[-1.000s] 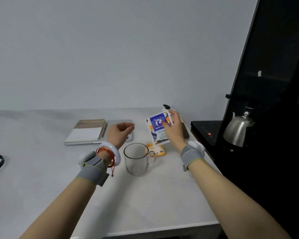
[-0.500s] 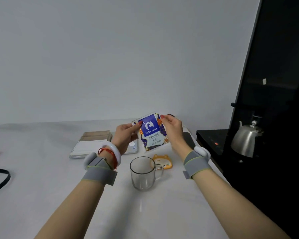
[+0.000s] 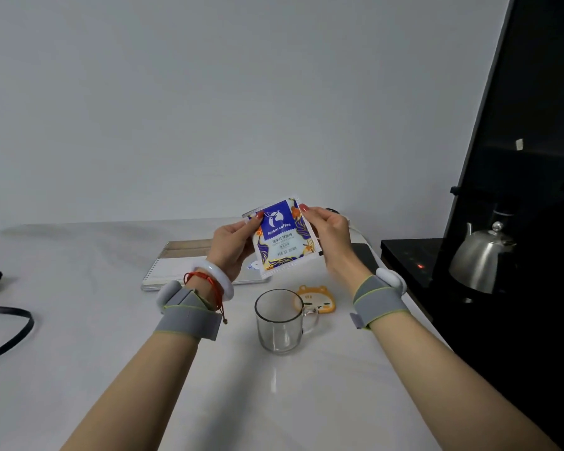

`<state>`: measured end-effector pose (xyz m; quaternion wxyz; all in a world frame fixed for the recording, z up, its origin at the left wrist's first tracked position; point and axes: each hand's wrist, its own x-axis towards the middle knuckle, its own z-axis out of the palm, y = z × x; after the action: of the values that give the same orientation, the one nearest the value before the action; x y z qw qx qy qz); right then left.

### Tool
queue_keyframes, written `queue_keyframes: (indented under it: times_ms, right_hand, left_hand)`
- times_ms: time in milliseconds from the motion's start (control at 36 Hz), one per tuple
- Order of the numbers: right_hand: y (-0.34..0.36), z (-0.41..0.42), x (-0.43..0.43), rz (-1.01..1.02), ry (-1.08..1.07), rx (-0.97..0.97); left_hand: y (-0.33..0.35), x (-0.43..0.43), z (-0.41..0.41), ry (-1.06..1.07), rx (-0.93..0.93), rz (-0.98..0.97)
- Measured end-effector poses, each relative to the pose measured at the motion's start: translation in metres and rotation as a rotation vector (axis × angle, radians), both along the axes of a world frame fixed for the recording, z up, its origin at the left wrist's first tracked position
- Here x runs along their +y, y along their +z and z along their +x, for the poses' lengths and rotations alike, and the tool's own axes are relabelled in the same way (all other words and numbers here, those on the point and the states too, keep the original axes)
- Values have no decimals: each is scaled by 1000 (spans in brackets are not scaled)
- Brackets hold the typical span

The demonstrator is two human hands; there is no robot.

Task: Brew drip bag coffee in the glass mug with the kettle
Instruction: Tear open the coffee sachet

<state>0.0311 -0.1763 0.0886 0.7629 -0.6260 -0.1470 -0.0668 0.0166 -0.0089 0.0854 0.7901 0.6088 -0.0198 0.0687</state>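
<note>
Here, a person holds an unopened drip-bag coffee sachet (image 3: 282, 236) upright in the air above the desk (image 3: 95, 320). The left hand (image 3: 232, 245) pinches its upper left corner and the right hand (image 3: 334, 239) pinches its upper right edge, so both hands are clamped on the packet. The empty glass mug (image 3: 279, 323) stands on the desk below and in front of the sachet, between the two forearms, with its handle to the right. The kettle (image 3: 482, 255) sits well apart to the right on a dark stand (image 3: 407, 258), where a small red light (image 3: 420, 265) shows.

The step in hand looks like tearing the packet open. A hard or crooked tear could rip the filter inside and scatter grounds over the desk. A wrist dropping as the hands pull apart could knock the mug over.

The desk's right edge runs close beside the right forearm, and the kettle would have to cross it to reach the mug. An orange coaster (image 3: 318, 299) lies just beside the mug's handle, and a notebook (image 3: 176, 265) lies behind the left wrist. Bare desk opens to the mug's left, as far as a black strap (image 3: 10, 330) at the far left.
</note>
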Motion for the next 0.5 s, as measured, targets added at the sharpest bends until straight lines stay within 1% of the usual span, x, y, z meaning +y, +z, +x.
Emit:
queue_keyframes:
  times_ms: [111,167,222,250,278,306,334,361,389,417,445,473,500]
  right_hand:
    - [1,0,-1,0,49,5]
    - [3,-2,-4,-9,135,13]
    - [3,-3,-7,-57,227,33]
    - [1,-1,-6,-98,238,49]
    - [-3,2,-4,-152,198,52]
    - [-4,6,-4,-236,113,14]
    - [-8,11,-3,-366,9,-52]
    - [-11,15,-2,-527,-75,-139]
    - [-9,18,0,-713,-124,-229]
    - [-9,17,3,-859,-118,-304]
    - [-7,16,8,-931,-89,-360]
    - [-5,15,10,-940,-74,-396]
    - [-4,14,15,-909,-80,-417]
  left_hand:
    - [1,2,1,11,-5,-53]
    - [4,4,4,64,-6,-153]
    - [5,6,7,127,14,-262]
    - [3,9,8,150,32,-271]
    - [0,11,8,174,49,-245]
    - [-2,10,8,212,51,-168]
    - [-7,12,8,282,44,-41]
    - [-12,14,6,377,-5,129]
    - [-11,13,4,444,-114,307]
    - [-12,11,2,452,-240,477]
    - [-11,10,0,419,-355,613]
    - [-9,6,2,345,-395,699]
    - [-6,4,1,281,-378,747]
